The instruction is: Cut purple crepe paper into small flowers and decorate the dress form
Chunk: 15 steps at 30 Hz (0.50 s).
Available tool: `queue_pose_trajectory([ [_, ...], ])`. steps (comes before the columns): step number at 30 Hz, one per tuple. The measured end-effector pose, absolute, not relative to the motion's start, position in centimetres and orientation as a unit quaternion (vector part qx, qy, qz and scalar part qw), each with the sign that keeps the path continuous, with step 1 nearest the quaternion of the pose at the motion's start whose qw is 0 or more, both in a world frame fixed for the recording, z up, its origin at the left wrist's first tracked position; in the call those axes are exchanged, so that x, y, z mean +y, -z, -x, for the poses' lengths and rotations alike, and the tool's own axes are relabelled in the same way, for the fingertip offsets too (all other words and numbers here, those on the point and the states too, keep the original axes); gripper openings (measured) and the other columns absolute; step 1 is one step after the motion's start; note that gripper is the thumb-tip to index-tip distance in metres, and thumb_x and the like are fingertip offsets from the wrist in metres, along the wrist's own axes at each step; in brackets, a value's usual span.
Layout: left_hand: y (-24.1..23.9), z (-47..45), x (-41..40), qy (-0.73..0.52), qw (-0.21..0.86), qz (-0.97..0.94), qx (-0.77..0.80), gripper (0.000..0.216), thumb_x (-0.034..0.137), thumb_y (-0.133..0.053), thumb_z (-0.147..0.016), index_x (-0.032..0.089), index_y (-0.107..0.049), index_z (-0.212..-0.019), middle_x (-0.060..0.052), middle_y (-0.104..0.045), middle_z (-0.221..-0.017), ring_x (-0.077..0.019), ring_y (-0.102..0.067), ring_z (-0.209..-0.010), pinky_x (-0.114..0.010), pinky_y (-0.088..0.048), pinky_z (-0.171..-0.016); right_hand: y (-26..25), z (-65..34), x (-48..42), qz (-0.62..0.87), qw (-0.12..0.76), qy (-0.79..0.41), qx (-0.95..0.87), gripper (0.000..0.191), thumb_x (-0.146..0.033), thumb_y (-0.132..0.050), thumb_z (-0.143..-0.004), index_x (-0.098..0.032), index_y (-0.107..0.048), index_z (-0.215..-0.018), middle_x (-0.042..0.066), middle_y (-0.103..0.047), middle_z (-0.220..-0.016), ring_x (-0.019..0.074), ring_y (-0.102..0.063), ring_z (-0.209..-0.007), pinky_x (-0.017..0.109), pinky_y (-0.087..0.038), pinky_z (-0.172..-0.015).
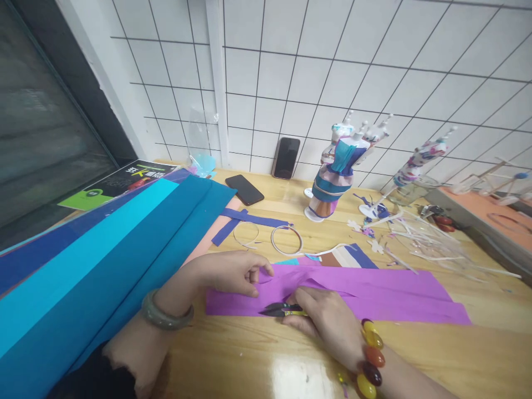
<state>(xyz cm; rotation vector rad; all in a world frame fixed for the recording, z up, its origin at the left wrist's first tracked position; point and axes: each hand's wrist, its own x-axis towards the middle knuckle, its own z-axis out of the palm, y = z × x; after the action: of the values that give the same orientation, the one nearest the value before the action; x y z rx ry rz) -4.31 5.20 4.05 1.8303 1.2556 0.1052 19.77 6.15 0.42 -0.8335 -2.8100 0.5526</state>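
Observation:
A long strip of purple crepe-like paper (pixel 399 293) lies across the table in front of me, creased and folded over itself along part of its length. My right hand (pixel 320 313) grips a small pair of scissors (pixel 277 309) with dark pointed blades and a bit of yellow at the handle. Their tips point left over the strip's near edge, and the fingers cover most of the handle. Above the strip's left end is my left hand (pixel 235 272), fingers loosely curled, thumb apart from the index finger, nothing visible between them.
Large teal and blue sheets (pixel 166 238) cover the left side. Behind the strip lie wire rings (pixel 286 239), blue strips (pixel 261 218) and a phone (pixel 244 189). Another phone (pixel 286 158) leans on the wall. A dressed mini mannequin (pixel 332 177) stands near white scraps (pixel 428 238).

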Motion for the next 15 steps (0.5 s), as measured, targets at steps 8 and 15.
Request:
queue_pose_trajectory([
  [8,-4.5,3.9,5.3,-0.055,0.439,-0.743,0.502,0.043,0.020,-0.062,-0.073,0.022,-0.058,-0.116,0.000,-0.059,-0.084,-0.0154,-0.058,-0.077,-0.022,-0.043,-0.063,-0.6,-19.3,6.1,0.277,0.069,-0.170,-0.943,0.055,-0.064,-0.027,-0.089,-0.019,-0.056,-0.077,0.006,-0.068,-0.074,0.0231,-0.064,-0.066,0.034,-0.046,-0.057],
  [15,-4.1,4.0,5.4,-0.054,0.447,-0.741,0.498,0.042,0.019,-0.062,-0.073,0.022,-0.059,-0.115,0.001,-0.059,-0.083,-0.0143,-0.058,-0.074,-0.021,-0.042,-0.060,-0.6,-18.4,6.0,0.275,0.065,-0.156,-0.947,0.046,-0.056,-0.033,-0.093,-0.019,-0.056,-0.077,0.005,-0.069,-0.073,0.0237,-0.064,-0.065,0.035,-0.046,-0.057],
])
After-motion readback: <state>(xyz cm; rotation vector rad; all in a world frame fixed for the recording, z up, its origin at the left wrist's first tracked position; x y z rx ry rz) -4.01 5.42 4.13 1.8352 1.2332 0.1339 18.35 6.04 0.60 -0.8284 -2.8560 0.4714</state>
